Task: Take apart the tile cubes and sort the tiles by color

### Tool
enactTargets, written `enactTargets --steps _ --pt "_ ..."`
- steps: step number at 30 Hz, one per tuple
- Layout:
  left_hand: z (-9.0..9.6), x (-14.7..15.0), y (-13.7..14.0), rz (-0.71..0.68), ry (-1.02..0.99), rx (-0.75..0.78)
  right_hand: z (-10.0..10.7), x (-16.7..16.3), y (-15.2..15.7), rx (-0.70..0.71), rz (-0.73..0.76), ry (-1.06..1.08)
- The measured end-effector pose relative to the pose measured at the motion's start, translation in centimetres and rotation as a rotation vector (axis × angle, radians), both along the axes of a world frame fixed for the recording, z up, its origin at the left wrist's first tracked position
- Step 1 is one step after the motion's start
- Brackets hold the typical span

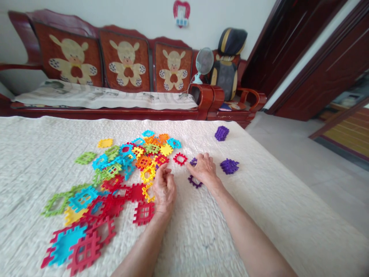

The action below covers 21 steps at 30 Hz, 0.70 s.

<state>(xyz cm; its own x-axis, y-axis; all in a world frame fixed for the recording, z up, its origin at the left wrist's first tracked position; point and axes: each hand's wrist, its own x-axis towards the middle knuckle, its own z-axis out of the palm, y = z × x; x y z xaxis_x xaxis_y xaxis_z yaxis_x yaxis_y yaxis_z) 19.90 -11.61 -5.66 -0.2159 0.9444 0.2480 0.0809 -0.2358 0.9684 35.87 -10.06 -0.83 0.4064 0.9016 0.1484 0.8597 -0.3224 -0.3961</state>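
My left hand (165, 189) is at the right edge of a heap of toothed plastic building pieces, its fingers curled. A bit of purple (157, 167) shows by its fingertips; whether it is held is hidden. My right hand (204, 169) bends over a purple building piece (193, 162), which sits between thumb and fingers. Just below that hand lies a purple ring-shaped piece (195, 182), partly covered. A red frame piece (180, 159) rests between the hands. Beside my left wrist is a red window piece (144, 213).
The heap holds blue (84, 198), red, yellow, green and orange pieces. Two purple stacks stand right, one farther back (221, 133), one nearer (229, 166). A pale quilted cover (259, 215) lies beneath. Behind are a wooden sofa (201, 104) and a small fan (204, 61).
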Motion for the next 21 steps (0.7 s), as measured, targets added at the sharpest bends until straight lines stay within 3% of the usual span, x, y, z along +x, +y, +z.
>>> enactTargets --steps 5,11,17,21 --pt "-0.5 0.0 0.2 -0.017 0.001 0.018 0.7 -0.1 -0.1 -0.115 0.020 -0.103" --pt "-0.6 -0.2 0.3 -0.016 0.011 0.003 0.7 0.5 -0.5 -0.060 0.109 -0.112" --pt "-0.8 -0.3 0.5 -0.022 0.017 -0.009 1.6 0.7 -1.0 -0.150 0.020 -0.117" --pt "-0.7 -0.3 0.5 -0.030 0.017 -0.003 1.7 1.0 -0.9 -0.169 0.048 -0.086"
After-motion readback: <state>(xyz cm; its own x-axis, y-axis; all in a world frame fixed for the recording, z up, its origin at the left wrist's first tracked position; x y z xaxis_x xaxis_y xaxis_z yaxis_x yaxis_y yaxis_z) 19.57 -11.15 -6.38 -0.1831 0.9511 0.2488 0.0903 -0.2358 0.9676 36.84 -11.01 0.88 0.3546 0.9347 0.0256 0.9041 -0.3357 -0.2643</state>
